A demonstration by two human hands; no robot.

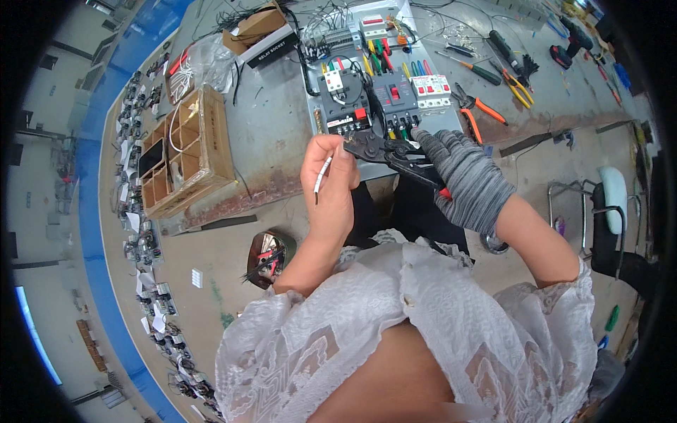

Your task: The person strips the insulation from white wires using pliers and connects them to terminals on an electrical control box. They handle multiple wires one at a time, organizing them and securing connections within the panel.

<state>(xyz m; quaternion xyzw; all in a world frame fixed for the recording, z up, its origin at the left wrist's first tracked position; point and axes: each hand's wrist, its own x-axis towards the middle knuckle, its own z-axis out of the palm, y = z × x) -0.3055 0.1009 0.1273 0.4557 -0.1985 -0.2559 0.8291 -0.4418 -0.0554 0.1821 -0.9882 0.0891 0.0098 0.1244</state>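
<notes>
My left hand (328,190), bare, pinches a short wire with a white sleeve (323,176) between thumb and fingers; its dark tip points down. My right hand (471,182), in a grey striped glove, is closed around the handles of black crimping pliers (386,149). The head of the pliers meets my left fingertips; what lies inside the jaws is hidden. Just beyond stands an electrical panel (316,121) carrying a dark breaker with a red switch (395,93), a white breaker block (431,90) and a black device with a red button (360,113).
A wooden compartment box (218,151) sits at the table's left edge, near an open carton (271,42). To the right lie orange-handled cutters (486,111), yellow-handled pliers (518,90), a screwdriver (479,72) and a drill (571,44). A bin (288,247) stands below; a chair (612,201) is at right.
</notes>
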